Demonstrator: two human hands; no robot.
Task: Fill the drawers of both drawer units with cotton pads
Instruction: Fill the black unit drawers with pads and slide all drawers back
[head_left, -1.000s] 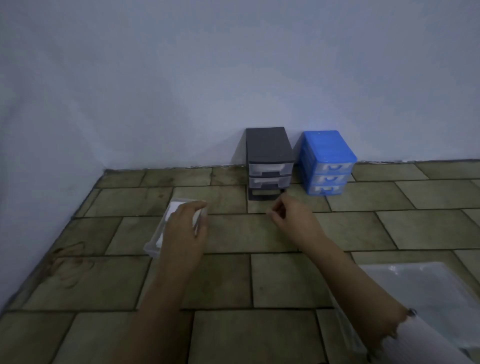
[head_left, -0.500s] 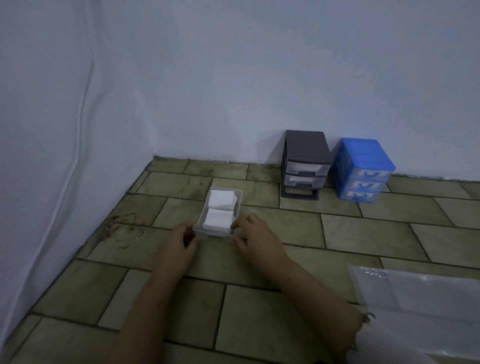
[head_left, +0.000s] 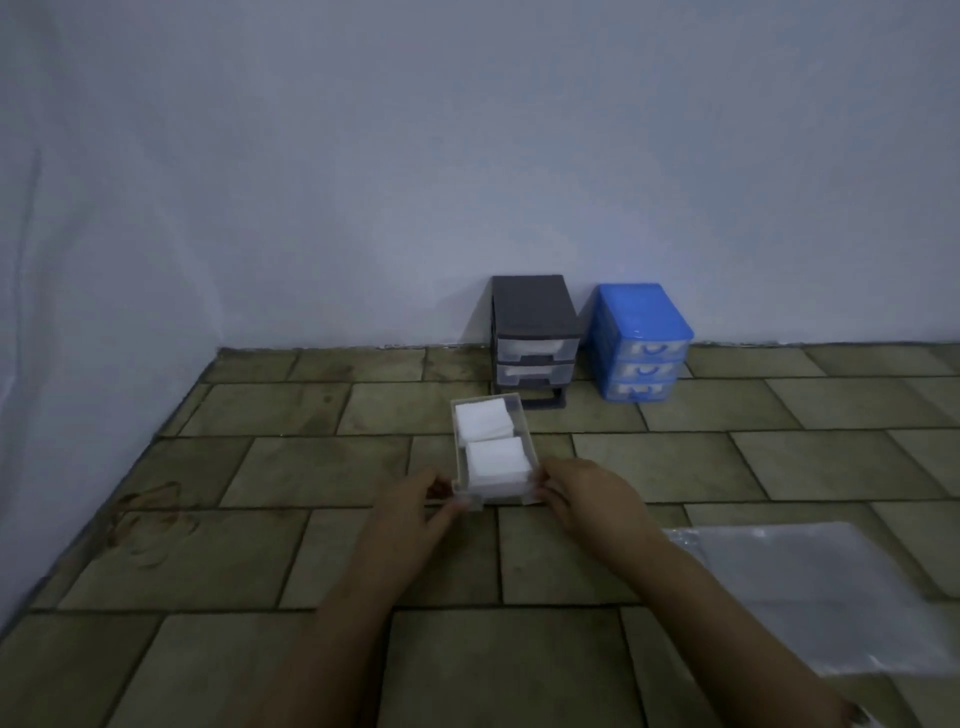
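A clear plastic drawer (head_left: 523, 421) lies on the tiled floor, holding two stacks of white cotton pads (head_left: 491, 447). My left hand (head_left: 415, 506) grips its near left corner and my right hand (head_left: 587, 496) grips its near right corner. Behind it against the wall stands a grey drawer unit (head_left: 532, 332) with two drawers in and its bottom slot empty. A blue drawer unit (head_left: 641, 340) with all three drawers in stands to the right of the grey one.
A clear plastic bag (head_left: 810, 592) lies on the floor at the lower right, beside my right forearm. White walls meet in a corner at the left. Bare tiles surround the drawer.
My right hand came to the drawer, which my left hand alone held a second ago. Both hands have since carried it nearer the grey unit.
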